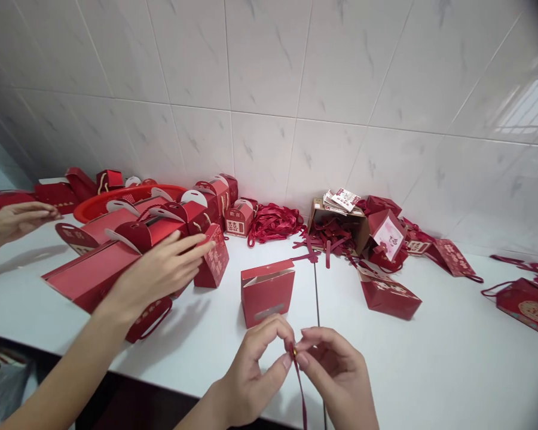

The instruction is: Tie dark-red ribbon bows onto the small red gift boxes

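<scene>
My left hand (253, 370) and my right hand (336, 373) meet near the table's front edge. Both pinch a thin red ribbon (301, 391) with a small gold bead at its top; the ribbon hangs down between them. Just beyond my hands stands an open red gift box (266, 291) on the white table (448, 358). Another person's hand (161, 272) reaches in from the left and rests on a stack of red boxes (94, 272). A second hand of that person (15, 220) shows at the far left.
Many red gift boxes (206, 206) and a red basket (116, 200) crowd the back left. A heap of red ribbons (273, 222) and a cardboard box (336, 230) stand by the tiled wall. More red boxes (388, 294) and bags (526, 304) lie to the right.
</scene>
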Motion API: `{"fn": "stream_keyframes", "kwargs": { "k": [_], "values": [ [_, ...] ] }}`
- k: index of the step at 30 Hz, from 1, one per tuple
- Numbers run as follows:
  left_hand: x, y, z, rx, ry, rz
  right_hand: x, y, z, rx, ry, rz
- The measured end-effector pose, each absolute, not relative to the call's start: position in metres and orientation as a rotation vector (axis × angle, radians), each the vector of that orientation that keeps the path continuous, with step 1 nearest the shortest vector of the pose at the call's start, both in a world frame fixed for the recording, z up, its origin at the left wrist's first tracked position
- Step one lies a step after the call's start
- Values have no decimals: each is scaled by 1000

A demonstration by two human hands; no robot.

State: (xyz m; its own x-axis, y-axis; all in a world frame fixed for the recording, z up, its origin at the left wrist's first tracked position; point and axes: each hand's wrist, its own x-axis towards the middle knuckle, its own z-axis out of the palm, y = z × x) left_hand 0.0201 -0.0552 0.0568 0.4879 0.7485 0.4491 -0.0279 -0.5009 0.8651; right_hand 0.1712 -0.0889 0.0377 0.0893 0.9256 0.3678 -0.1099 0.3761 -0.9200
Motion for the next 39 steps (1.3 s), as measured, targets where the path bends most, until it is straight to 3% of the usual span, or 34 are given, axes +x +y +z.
{"fn": "stream_keyframes", "kwargs": {
  "k": [6,16,26,39],
  "values": [
    [16,-53,53,1562,445,866,177,-83,36,-725,-1380,1079],
    [17,-46,36,1367,603,872,182,-79,32,-839,-1500,706],
    [24,-48,30,1656,815,1250,173,-77,18,-917,-1409,698],
    [14,-41,47,1717,872,1050,175,-67,19,-791,-1471,758]
  ]
}}
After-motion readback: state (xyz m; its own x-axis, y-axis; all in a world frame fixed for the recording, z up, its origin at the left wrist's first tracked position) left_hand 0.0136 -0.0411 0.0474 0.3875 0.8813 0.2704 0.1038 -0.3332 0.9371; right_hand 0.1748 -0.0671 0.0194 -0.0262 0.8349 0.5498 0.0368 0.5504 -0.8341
